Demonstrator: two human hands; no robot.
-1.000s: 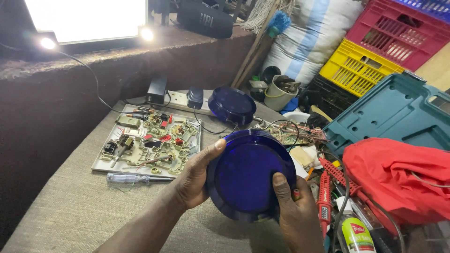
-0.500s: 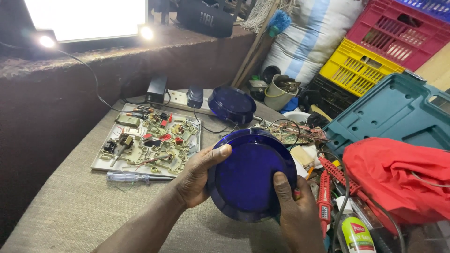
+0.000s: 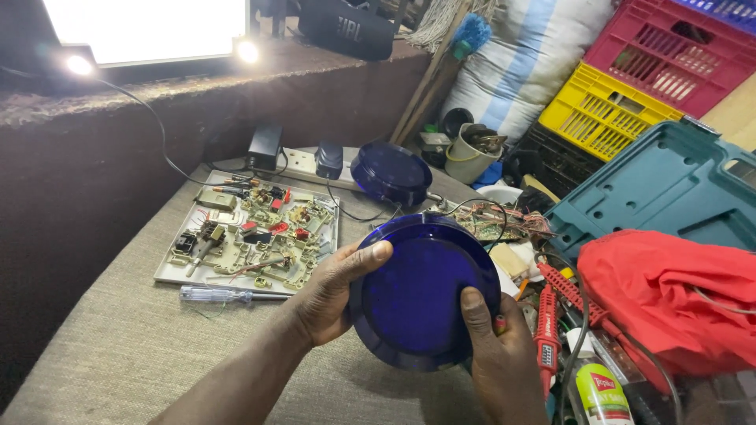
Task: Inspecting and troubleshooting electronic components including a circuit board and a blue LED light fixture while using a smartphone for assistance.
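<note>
A round dark blue plastic dome cover (image 3: 421,295) is held above the table, its flat face toward me. My left hand (image 3: 331,295) grips its left rim, thumb laid over the top edge. My right hand (image 3: 496,354) grips the lower right rim, thumb on the face. A second blue dome (image 3: 391,171) rests on the table behind it. To the left lies a white tray (image 3: 169,271) of circuit parts, with a clear-handled screwdriver (image 3: 220,294) in front of it.
A white power strip (image 3: 303,164) with plugged adapters sits at the back. Red test probes (image 3: 546,330), wires and a small bottle (image 3: 598,389) crowd the right side, beside a red cloth (image 3: 669,295) and a teal tool case (image 3: 669,189). Yellow and pink crates (image 3: 622,102) stand behind.
Both hands keep their grip on the blue cover. It has shifted only slightly, tilting a little more toward me.
</note>
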